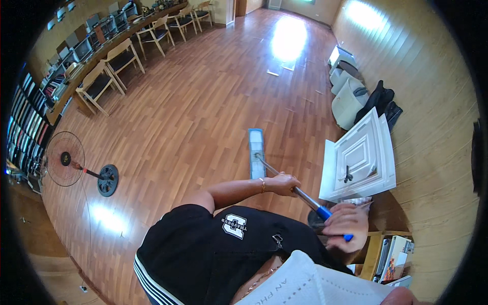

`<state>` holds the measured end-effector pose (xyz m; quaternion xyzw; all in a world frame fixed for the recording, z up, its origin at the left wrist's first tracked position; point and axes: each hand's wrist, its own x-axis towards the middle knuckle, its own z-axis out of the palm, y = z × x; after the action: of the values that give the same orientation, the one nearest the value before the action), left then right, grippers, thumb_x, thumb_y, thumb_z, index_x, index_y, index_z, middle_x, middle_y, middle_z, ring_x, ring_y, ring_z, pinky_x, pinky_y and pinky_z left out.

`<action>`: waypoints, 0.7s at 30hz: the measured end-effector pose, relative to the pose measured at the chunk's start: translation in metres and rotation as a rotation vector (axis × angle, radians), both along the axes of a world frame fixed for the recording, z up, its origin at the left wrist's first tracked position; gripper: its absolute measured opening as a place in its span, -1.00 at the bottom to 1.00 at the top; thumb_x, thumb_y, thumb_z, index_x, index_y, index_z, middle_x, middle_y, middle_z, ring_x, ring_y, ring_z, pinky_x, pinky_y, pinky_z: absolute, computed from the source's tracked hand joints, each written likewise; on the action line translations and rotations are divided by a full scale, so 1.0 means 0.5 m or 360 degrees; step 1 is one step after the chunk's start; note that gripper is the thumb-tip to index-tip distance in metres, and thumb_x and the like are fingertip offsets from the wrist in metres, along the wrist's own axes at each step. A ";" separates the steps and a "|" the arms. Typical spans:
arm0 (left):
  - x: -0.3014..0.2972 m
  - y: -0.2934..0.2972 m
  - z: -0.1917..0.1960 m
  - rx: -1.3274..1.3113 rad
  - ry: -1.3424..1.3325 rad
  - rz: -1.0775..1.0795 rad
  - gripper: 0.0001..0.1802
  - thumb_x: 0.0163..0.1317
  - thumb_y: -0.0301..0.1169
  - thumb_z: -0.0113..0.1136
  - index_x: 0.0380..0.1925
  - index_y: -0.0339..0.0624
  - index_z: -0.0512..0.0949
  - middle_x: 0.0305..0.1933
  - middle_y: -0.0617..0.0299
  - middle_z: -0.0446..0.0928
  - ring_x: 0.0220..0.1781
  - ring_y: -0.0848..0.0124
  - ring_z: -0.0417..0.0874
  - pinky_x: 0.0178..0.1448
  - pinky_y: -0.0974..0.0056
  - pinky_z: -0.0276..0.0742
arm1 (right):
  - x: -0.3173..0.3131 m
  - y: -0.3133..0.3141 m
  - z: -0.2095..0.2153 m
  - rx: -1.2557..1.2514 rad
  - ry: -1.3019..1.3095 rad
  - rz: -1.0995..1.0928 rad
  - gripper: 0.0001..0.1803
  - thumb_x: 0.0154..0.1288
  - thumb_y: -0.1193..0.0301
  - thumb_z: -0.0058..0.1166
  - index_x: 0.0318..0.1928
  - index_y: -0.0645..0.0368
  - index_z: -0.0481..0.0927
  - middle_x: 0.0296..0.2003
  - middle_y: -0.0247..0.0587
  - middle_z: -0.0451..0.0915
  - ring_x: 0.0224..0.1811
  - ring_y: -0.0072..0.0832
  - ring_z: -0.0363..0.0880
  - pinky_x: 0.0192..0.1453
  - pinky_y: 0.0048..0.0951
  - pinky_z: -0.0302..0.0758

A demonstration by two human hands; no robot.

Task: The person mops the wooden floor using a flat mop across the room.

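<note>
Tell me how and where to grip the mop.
Probably by the metal pole and blue grip, from the person's side: the flat mop head lies on the floor and the pole slants toward them. The left hand holds the pole, the right hand the grip.

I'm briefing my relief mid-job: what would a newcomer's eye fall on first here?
First, the blue-edged flat mop near the picture's centre, its pole in the left hand, its blue grip in the right hand. Next, the pedestal fan at far left and white panelled piece at right. Bright glare marks the floor up top.
</note>
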<state>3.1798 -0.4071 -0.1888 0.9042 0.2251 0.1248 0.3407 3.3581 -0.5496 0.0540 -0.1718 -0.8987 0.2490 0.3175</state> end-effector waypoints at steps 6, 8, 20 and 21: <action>0.174 0.009 -0.039 0.0082 -0.0116 -0.0217 -0.63 0.01 -0.05 0.35 -0.65 -0.07 0.52 -0.52 0.19 0.56 -0.31 0.13 0.61 -0.21 0.01 0.34 | 0.073 0.001 -0.011 -0.0062 0.0118 0.0081 -0.74 -0.17 0.31 0.47 -0.53 0.08 0.61 -0.53 -0.37 0.60 -0.35 -0.38 0.69 -0.09 -0.27 0.52; 0.194 0.022 -0.047 0.0025 -0.0205 -0.0220 -0.65 0.02 -0.08 0.33 -0.66 -0.10 0.53 -0.59 0.09 0.53 -0.40 0.04 0.59 -0.22 0.00 0.40 | 0.100 0.014 -0.012 -0.0063 0.0145 0.0052 -0.74 -0.16 0.31 0.47 -0.54 0.09 0.61 -0.53 -0.37 0.60 -0.36 -0.37 0.69 -0.09 -0.28 0.51; -0.020 0.124 -0.117 0.0096 0.0014 0.0440 -0.85 -0.10 -0.30 0.27 -0.56 -0.10 0.58 -0.44 0.03 0.56 -0.23 0.05 0.60 -0.18 -0.02 0.48 | -0.005 0.141 -0.116 -0.0199 0.0364 0.0107 -0.80 -0.12 0.49 0.36 -0.48 0.15 0.56 -0.51 -0.22 0.60 -0.37 -0.21 0.67 -0.18 -0.20 0.55; -0.058 0.126 -0.131 0.0080 0.0001 0.0516 -0.86 -0.12 -0.32 0.26 -0.56 -0.12 0.58 -0.44 0.03 0.56 -0.23 0.05 0.60 -0.18 -0.01 0.49 | -0.030 0.144 -0.127 -0.0213 0.0372 0.0144 -0.80 -0.12 0.49 0.36 -0.48 0.15 0.56 -0.51 -0.22 0.60 -0.37 -0.21 0.67 -0.18 -0.20 0.55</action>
<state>3.1507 -0.3441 -0.2541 0.8643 0.3650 0.1835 0.2934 3.3430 -0.4777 -0.0096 -0.1216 -0.8438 0.3408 0.3964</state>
